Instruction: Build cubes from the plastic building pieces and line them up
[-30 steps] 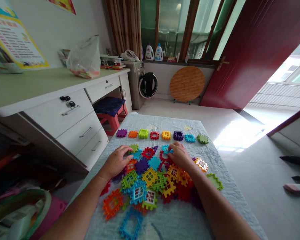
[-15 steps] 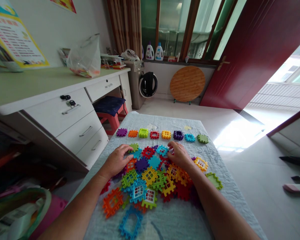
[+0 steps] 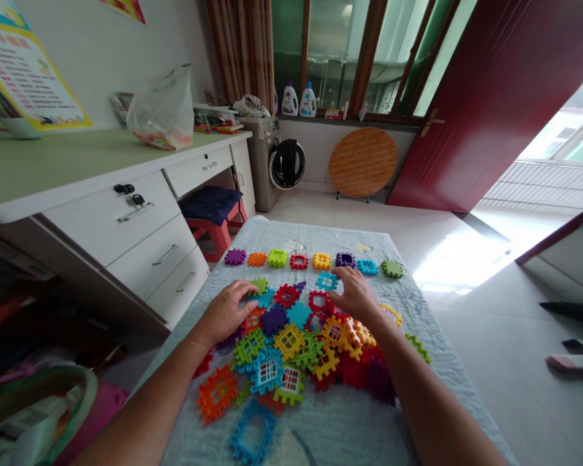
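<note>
My right hand (image 3: 357, 294) grips a light blue window block (image 3: 327, 281) between thumb and fingers, at the far side of the pile. My left hand (image 3: 227, 312) rests at the pile's left edge with thumb and fingers apart. Its fingertips are at a light green block (image 3: 259, 286), and its thumb is near a blue one. Between the hands lies a heap of notched plastic blocks, among them a red block (image 3: 287, 296), a dark purple block (image 3: 274, 320) and a yellow window block (image 3: 289, 341). My right forearm hides part of the heap.
Beyond the pile runs a row of single blocks, from a purple block (image 3: 235, 257) to a dark green block (image 3: 392, 269). They lie on a cloth-covered table (image 3: 369, 241). A desk (image 3: 102, 155) stands at left, with a red stool (image 3: 218, 226) by it.
My right hand has moved slightly right and away from me, bringing the light blue window block out of the pile toward the row. My left hand has stayed in place.
</note>
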A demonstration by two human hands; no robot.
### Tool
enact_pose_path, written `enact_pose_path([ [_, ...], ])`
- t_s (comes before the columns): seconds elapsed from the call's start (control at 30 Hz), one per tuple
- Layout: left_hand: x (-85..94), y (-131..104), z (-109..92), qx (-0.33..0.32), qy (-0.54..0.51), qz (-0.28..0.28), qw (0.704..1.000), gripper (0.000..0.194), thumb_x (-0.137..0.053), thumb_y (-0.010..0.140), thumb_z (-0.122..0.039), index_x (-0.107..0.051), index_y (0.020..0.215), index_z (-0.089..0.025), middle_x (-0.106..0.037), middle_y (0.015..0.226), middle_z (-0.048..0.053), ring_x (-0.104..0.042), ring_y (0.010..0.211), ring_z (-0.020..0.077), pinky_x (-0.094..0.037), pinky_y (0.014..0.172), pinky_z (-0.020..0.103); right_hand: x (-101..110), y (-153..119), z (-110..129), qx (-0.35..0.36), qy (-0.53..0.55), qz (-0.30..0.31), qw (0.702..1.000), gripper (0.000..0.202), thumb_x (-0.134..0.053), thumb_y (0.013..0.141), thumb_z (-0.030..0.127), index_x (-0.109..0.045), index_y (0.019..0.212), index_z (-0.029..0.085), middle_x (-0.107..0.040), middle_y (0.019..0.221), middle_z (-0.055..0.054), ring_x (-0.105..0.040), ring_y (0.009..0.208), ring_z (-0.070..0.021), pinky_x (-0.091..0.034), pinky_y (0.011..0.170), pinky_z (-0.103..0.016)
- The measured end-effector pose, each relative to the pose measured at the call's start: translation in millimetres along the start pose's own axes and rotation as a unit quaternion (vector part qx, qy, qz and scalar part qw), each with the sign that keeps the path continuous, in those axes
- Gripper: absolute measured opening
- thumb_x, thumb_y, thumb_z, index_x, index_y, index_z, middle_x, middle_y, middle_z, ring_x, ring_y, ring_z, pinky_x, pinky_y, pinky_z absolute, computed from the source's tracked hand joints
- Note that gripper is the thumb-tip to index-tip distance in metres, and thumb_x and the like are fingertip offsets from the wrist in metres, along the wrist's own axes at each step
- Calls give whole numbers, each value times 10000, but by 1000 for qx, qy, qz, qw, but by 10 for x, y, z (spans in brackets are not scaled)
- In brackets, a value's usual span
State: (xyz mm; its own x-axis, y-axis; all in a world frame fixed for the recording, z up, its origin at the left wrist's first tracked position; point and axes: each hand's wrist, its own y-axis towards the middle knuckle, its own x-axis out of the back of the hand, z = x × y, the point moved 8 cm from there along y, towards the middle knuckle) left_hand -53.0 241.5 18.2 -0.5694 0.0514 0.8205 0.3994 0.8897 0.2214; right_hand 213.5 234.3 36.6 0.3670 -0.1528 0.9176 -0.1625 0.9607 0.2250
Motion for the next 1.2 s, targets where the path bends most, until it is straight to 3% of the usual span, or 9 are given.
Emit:
enact_pose_path([
  [0.13,6,-1,-1,4,2,-2,1000,219,-533,814,-296,-625,1000,-222,-598,1097,59,-561,1043,223,-428,958,388,134,-46,-341,-65,-69,56,994,371,-609,720,235,-605,1085,165,-619,1025,-107,-532,951,-251,-380,807,-345],
  [0.23,2,-1,3,1,3,-3,1000,219,-528,817,-300,-626,998,-225,-601,1094,59,-562,1044,224,-428,959,390,134,-102,-443,-89,-124,102,983,337,-649,697,256,-642,1026,184,-615,1017,-119,-524,941,-283,-378,748,-355],
  [0.47,-7,3,4,3,9,3,1000,220,-522,823,-298,-623,1001,-218,-599,1090,62,-563,1049,220,-426,962,379,-104,-129,-68,38,-54,170,983,159,-665,716,303,-663,823,185,-634,847,-64,-549,807,-196,-385,715,-295],
  [0.7,-4,-5,0,2,3,1,1000,226,-530,814,-298,-624,1004,-217,-600,1092,59,-564,1042,222,-430,957,380,-159,-171,9,35,-88,184,978,286,-719,629,344,-640,854,185,-612,915,-79,-539,883,-223,-386,741,-299],
  [0.83,-14,-5,17,5,5,5,1000,232,-532,818,-298,-617,1014,-206,-597,1092,62,-563,1042,219,-426,958,378,-133,-170,47,36,-100,186,977,265,-688,657,325,-623,871,182,-597,914,-75,-531,857,-214,-375,724,-294],
  [1.03,-19,-5,22,3,8,8,1000,223,-543,814,-300,-622,1002,-211,-600,1091,57,-566,1043,224,-428,955,377,-60,-41,209,52,-43,82,994,348,-659,728,424,-604,970,180,-569,936,-69,-507,877,-207,-375,764,-301],
  [1.1,-19,-7,21,0,8,6,1000,219,-542,816,-296,-619,1003,-209,-598,1087,56,-565,1041,220,-427,955,373,-132,-19,255,53,-40,77,995,346,-658,739,424,-607,979,180,-567,965,-77,-503,912,-215,-375,786,-307],
  [1.2,-20,-9,25,-1,7,3,1000,221,-543,818,-292,-614,1009,-209,-596,1085,56,-564,1038,216,-429,951,371,-299,-24,277,45,-41,117,991,321,-662,747,384,-612,993,184,-571,986,-82,-510,931,-216,-377,790,-301],
])
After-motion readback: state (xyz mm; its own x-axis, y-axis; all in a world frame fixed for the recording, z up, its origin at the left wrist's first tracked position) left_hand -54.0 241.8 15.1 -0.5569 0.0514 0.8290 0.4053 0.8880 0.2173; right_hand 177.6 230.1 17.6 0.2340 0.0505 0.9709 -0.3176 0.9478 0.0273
